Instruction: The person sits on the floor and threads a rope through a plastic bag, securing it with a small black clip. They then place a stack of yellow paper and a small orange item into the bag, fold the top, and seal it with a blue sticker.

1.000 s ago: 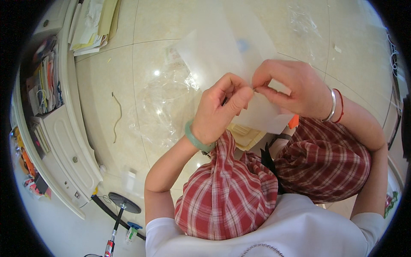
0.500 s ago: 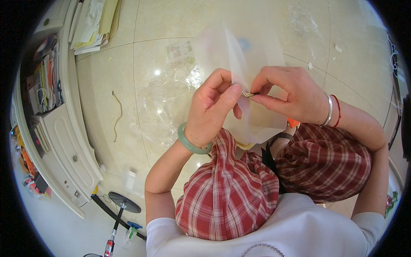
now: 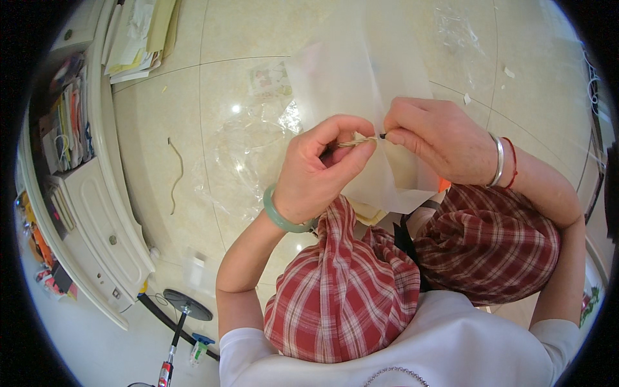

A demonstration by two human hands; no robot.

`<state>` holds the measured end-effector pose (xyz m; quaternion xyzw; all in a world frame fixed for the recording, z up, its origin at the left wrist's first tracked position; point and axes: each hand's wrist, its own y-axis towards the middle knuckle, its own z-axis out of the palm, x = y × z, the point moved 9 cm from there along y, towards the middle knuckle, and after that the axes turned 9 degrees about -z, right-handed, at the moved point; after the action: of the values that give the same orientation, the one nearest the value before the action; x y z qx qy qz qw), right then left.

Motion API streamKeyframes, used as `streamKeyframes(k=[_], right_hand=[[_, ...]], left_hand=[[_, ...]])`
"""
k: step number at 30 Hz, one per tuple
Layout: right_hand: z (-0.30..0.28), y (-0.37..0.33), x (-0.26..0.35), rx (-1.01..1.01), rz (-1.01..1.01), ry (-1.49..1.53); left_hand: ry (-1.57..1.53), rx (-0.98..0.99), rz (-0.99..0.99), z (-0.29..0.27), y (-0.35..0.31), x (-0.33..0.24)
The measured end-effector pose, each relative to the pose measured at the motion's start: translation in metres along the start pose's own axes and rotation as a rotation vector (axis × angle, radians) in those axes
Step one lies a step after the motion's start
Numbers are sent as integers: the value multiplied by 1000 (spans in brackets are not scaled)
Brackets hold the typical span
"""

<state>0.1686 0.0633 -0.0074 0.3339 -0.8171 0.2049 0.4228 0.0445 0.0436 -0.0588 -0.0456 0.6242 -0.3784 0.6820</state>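
Between my hands is a short twisted beige cord [image 3: 356, 140] with a dark tip. My left hand [image 3: 325, 164] pinches the cord between thumb and fingers, and part of it lies bunched over the curled fingers. Close by on the right, my right hand [image 3: 438, 138] closes thumb and forefinger on the cord's dark end. Just beyond and below the fingers spreads a large translucent whitish plastic bag [image 3: 358, 77], with blurred contents that I cannot make out. The bag's lower part reaches down toward my knees.
Another beige cord [image 3: 177, 174] lies on the tiled floor to the left. Crinkled clear plastic [image 3: 242, 171] lies beside my left hand. Stacked papers [image 3: 138, 48] are at the far left, next to a white cabinet [image 3: 100, 200]. A round-based stand [image 3: 187, 304] stands at lower left.
The cord has shifted left into my left hand's fingers, and more of it shows there. My left hand has tilted and opened slightly around it. The plastic bag has shifted.
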Motion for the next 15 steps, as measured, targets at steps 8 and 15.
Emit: streamKeyframes(k=[8,15], right_hand=[[0,1,2,200,-67,-89],[-12,-5,-21,54,204,217]], left_hand=[[177,-49,125,2,0,-13],[359,-175,307,1,1,-22]])
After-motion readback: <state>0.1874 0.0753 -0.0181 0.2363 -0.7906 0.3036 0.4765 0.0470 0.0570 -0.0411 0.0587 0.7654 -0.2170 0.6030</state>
